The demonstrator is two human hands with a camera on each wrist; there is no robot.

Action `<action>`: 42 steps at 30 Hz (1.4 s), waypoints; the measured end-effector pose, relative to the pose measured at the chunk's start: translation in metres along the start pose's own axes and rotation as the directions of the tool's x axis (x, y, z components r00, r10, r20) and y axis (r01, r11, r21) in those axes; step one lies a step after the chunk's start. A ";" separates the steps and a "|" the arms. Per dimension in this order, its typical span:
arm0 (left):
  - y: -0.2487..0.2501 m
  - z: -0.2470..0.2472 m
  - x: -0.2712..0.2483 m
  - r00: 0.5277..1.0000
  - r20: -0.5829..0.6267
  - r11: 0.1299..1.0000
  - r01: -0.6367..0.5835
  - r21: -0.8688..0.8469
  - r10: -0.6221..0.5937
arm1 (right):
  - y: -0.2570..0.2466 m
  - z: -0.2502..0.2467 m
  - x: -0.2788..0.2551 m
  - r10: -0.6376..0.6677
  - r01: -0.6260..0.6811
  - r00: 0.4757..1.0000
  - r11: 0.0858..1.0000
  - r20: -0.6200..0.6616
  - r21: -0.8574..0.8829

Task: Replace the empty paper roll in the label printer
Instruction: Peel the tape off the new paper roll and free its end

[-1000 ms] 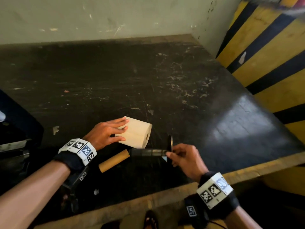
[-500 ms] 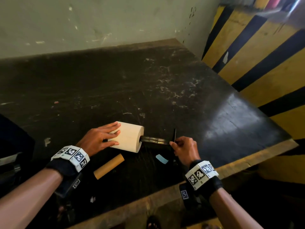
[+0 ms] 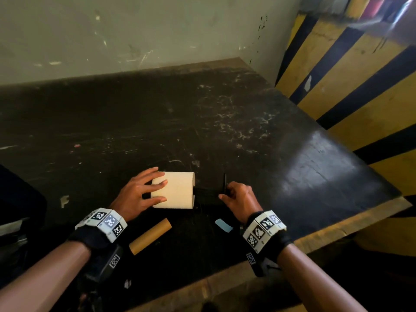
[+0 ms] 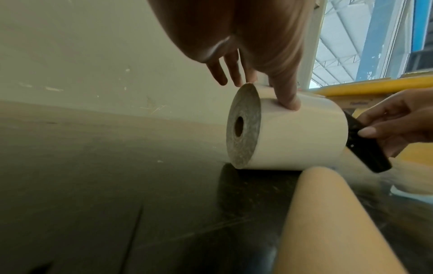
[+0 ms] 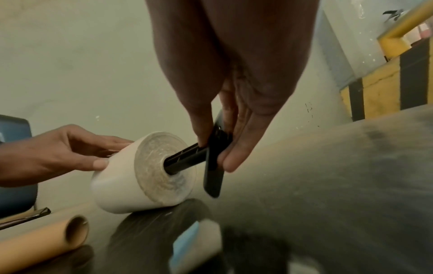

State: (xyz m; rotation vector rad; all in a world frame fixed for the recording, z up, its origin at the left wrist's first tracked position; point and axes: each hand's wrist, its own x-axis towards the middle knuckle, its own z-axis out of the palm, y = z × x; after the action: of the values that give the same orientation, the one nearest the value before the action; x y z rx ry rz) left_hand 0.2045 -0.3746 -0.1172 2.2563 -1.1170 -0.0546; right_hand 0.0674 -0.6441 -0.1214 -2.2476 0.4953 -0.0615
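A full white paper roll (image 3: pixel 174 190) lies on its side on the dark table (image 3: pixel 225 122). My left hand (image 3: pixel 144 190) holds it from the left, fingers over the top and thumb low on its side (image 4: pixel 287 103). My right hand (image 3: pixel 234 194) pinches the flat end plate of a black spindle (image 5: pixel 185 157), whose shaft sits partway inside the roll's core (image 5: pixel 169 166). The core hole at the roll's left end (image 4: pixel 239 128) looks dark. The empty brown cardboard tube (image 3: pixel 149 236) lies on the table in front of the roll.
A small light-blue paper scrap (image 3: pixel 223 225) lies near my right wrist. A dark object (image 3: pixel 15 199) stands at the left edge of the table. A pale wall runs behind, and a yellow-and-black striped barrier (image 3: pixel 360 75) rises on the right. The table's worn front edge (image 3: pixel 315 235) is close.
My right hand has carried the black spindle up to the roll's right end and pushed its shaft into the core. My left hand kept holding the roll, which turned to lie more squarely sideways.
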 end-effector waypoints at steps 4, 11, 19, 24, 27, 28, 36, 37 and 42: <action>0.005 -0.003 0.009 0.992 -0.007 0.991 0.123 -0.061 -0.124 | -0.024 0.010 0.016 -0.051 0.055 0.990 0.998 0.132 -0.033; 0.007 0.005 0.008 0.926 0.074 0.873 0.375 -0.312 -0.371 | -0.051 0.021 0.030 -0.109 0.109 0.966 0.994 0.235 0.013; 0.015 0.009 0.004 0.914 0.043 0.849 0.392 -0.354 -0.404 | -0.077 0.019 0.029 -0.063 0.026 0.934 0.994 0.353 0.108; 0.029 0.021 -0.002 0.901 -0.044 0.849 0.388 -0.359 -0.431 | -0.078 0.025 0.027 -0.090 0.096 0.954 0.995 0.285 -0.007; 0.033 0.025 -0.004 0.895 -0.068 0.854 0.394 -0.340 -0.440 | -0.076 0.031 0.028 -0.099 0.109 0.967 0.994 0.235 -0.031; 0.035 0.026 -0.005 0.894 -0.074 0.855 0.396 -0.335 -0.443 | -0.075 0.032 0.028 -0.099 0.109 0.972 0.994 0.213 -0.032; 0.032 0.006 -0.023 0.916 -0.061 0.906 0.379 -0.186 -0.396 | -0.071 0.031 0.029 -0.134 0.137 0.984 0.991 0.113 -0.013; 0.028 0.001 -0.033 0.908 -0.092 0.904 0.390 -0.172 -0.409 | -0.071 0.031 0.029 -0.142 0.145 0.984 0.989 0.111 -0.012; 0.005 -0.010 -0.095 0.822 -0.069 0.820 0.569 0.064 -0.565 | -0.067 0.032 0.032 -0.148 0.150 0.980 0.989 0.134 -0.005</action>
State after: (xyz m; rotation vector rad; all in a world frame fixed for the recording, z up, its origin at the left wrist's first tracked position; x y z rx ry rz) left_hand 0.1427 -0.3017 -0.1276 2.5766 -0.3860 -0.1990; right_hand 0.1254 -0.5938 -0.0973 -2.2825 0.2561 0.0153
